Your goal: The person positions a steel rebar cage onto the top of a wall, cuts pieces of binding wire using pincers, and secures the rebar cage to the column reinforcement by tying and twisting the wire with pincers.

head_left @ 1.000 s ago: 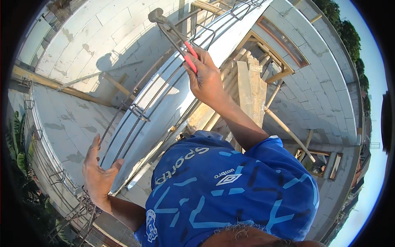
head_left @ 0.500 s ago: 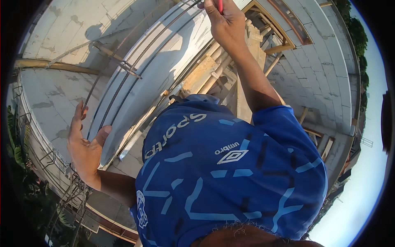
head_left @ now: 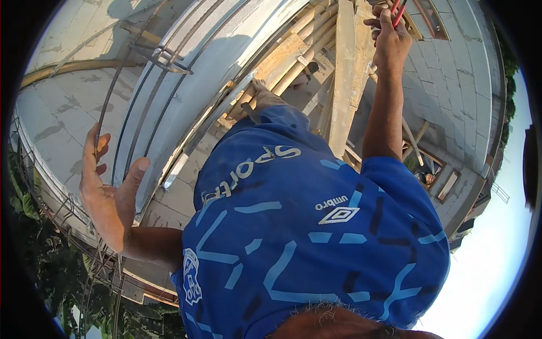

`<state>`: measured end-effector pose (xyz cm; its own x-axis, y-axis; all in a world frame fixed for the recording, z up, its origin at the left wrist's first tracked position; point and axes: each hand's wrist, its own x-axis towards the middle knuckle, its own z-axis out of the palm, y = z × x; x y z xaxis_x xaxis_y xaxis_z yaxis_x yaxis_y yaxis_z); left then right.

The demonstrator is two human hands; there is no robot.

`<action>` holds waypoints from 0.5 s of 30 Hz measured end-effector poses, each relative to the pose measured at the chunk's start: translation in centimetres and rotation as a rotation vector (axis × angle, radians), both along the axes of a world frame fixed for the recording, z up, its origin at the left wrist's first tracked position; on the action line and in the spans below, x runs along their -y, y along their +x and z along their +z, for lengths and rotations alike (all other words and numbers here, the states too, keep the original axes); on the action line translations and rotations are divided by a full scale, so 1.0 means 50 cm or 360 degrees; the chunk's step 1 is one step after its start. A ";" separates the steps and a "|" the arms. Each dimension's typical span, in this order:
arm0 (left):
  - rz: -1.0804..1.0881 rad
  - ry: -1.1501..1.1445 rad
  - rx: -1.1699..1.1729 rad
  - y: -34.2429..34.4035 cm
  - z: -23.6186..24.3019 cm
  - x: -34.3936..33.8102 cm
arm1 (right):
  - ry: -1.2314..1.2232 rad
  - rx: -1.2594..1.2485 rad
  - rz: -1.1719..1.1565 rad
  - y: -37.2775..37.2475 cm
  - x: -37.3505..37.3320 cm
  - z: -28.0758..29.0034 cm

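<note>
At the left, my left hand (head_left: pixel 110 198) is wrapped loosely round the end of a long rebar cage (head_left: pixel 155 85). Its fingers curl about the outer bar and the thumb rests by the inner one. A stirrup (head_left: pixel 169 61) ties the bars together farther up. My right hand (head_left: pixel 392 45) is raised at the upper right, away from the cage. It grips a pair of red-handled pincers (head_left: pixel 400 16), whose jaws lie beyond the picture's edge.
A pale block wall (head_left: pixel 231 42) runs beside the cage. Wooden planks (head_left: pixel 344 73) and poles stand below, over a drop. More block walls (head_left: pixel 446 73) rise at the right. Upright rebar (head_left: pixel 104 265) and plants (head_left: pixel 51 271) are at the lower left.
My right hand has swung right, away from the bars, with the pincers still in it. My left hand has shifted slightly left and stays on the cage.
</note>
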<state>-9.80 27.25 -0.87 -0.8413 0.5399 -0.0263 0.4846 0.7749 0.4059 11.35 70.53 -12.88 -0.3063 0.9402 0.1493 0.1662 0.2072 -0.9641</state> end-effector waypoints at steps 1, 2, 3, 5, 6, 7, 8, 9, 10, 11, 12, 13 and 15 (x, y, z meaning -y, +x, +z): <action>-0.0003 -0.0016 0.0004 0.000 0.000 -0.001 | -0.0016 0.0004 -0.0003 0.009 0.002 -0.032; -0.0009 -0.0029 -0.0006 0.000 0.000 -0.002 | -0.0117 0.0057 -0.0029 0.017 0.004 -0.061; -0.0015 -0.0042 -0.0017 -0.001 -0.001 -0.002 | -0.0218 0.0110 -0.0054 0.026 0.009 -0.087; -0.0015 -0.0024 -0.0007 -0.003 -0.003 0.002 | -0.0272 0.0151 -0.0075 0.027 0.028 -0.106; -0.0022 -0.0002 0.0000 -0.004 -0.004 0.004 | -0.0312 0.0113 -0.0131 0.029 0.037 -0.111; -0.0016 -0.0012 0.0008 -0.004 -0.005 0.006 | -0.0358 0.0080 -0.0188 0.027 0.054 -0.110; -0.0026 -0.0027 -0.0004 -0.003 -0.004 0.006 | -0.0316 0.0081 -0.0193 0.023 0.062 -0.101; -0.0035 -0.0041 -0.0016 -0.004 -0.005 0.007 | -0.0326 0.0091 -0.0183 0.018 0.067 -0.088; -0.0019 -0.0054 -0.0012 -0.005 -0.004 0.010 | -0.0230 0.0048 -0.0129 0.012 0.070 -0.074; -0.0058 -0.0069 -0.0055 -0.007 -0.007 0.012 | -0.0133 0.0007 -0.0072 -0.002 0.077 -0.050; -0.0092 -0.0086 -0.0097 -0.008 -0.010 0.013 | -0.0123 -0.0033 -0.0093 -0.020 0.087 -0.026; -0.0061 -0.0100 -0.0089 -0.005 -0.011 0.014 | -0.0136 -0.0025 -0.0062 -0.034 0.075 -0.011; -0.0101 -0.0031 -0.0125 -0.005 -0.012 0.014 | 0.0124 -0.0024 0.0186 -0.063 0.044 0.021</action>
<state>-10.06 26.54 -1.46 -0.8054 0.5922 0.0272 0.5625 0.7490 0.3500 8.20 68.32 -11.84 -0.4101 0.8836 0.2260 0.1222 0.2988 -0.9465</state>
